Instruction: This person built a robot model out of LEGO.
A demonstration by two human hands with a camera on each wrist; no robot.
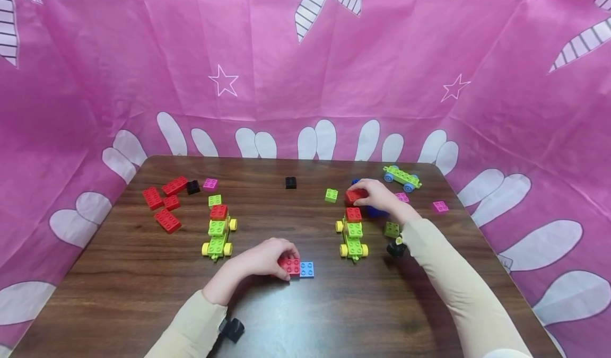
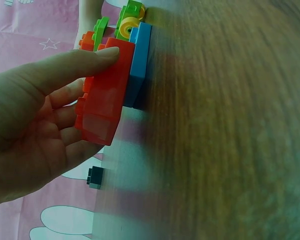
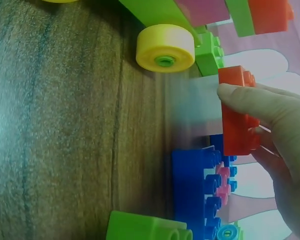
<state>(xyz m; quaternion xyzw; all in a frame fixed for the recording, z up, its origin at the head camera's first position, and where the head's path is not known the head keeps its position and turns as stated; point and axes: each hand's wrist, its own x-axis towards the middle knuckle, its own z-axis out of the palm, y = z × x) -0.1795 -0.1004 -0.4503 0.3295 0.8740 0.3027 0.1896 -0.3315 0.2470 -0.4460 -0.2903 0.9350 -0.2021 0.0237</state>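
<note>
Near the front middle of the table, my left hand (image 1: 267, 258) grips a long red brick (image 2: 107, 95) by its sides, thumb on the near face. The red brick overlaps the top of a light blue brick (image 1: 307, 269), whose right-hand studs show. At the right, my right hand (image 1: 379, 194) pinches another red brick (image 3: 234, 117) between thumb and fingers, held above the table. Just in front of it stands a green toy car (image 1: 354, 246) with yellow wheels and a red brick on top. Blue bricks (image 3: 188, 195) lie under and beside the right hand, partly hidden.
A similar green car (image 1: 217, 246) stands left. Several red bricks (image 1: 167, 220) lie at the back left, with black (image 1: 193, 187) and pink (image 1: 210, 184) ones. A green car base (image 1: 402, 177) with blue wheels sits back right. Green bricks (image 1: 331, 195) flank the right car.
</note>
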